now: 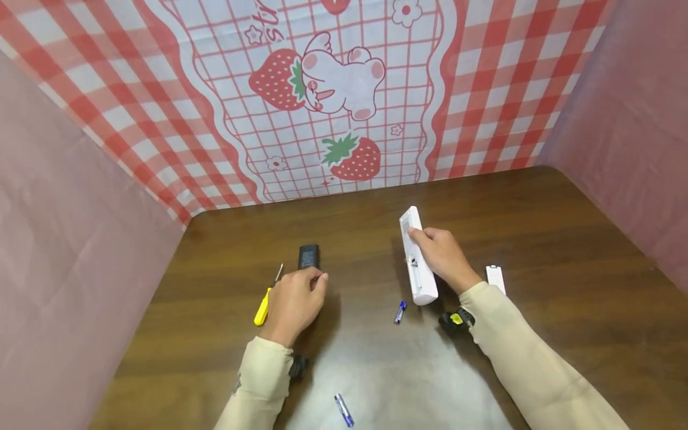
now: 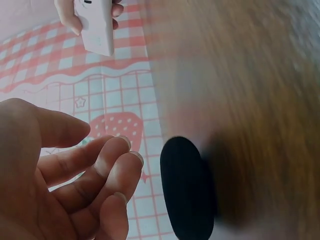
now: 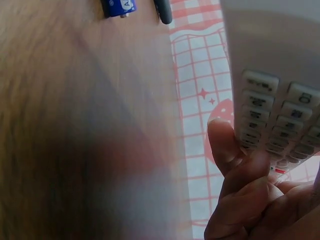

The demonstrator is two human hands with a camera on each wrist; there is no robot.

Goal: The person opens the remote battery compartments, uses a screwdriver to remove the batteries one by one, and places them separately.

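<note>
My right hand [image 1: 445, 258] grips a white remote control [image 1: 418, 263], tilted above the table with its back toward the head camera and an open slot in that back. The right wrist view shows the rows of grey buttons on the remote control's [image 3: 275, 112] face, with fingers curled around its edge. My left hand [image 1: 297, 301] hovers over the table's left side, fingers loosely bent and nothing between them. Close by it lie a yellow-handled screwdriver [image 1: 262, 309] and a flat black object [image 1: 309, 257] with a printed label, partly covered by the hand.
A blue-and-silver battery [image 1: 400, 312] lies just below the remote control. Another battery [image 1: 344, 410] is at the near edge of the view. Right of my right hand lies a small white cover [image 1: 495, 278]. A checked strawberry cloth [image 1: 484, 89] hangs behind the brown table [image 1: 226, 364].
</note>
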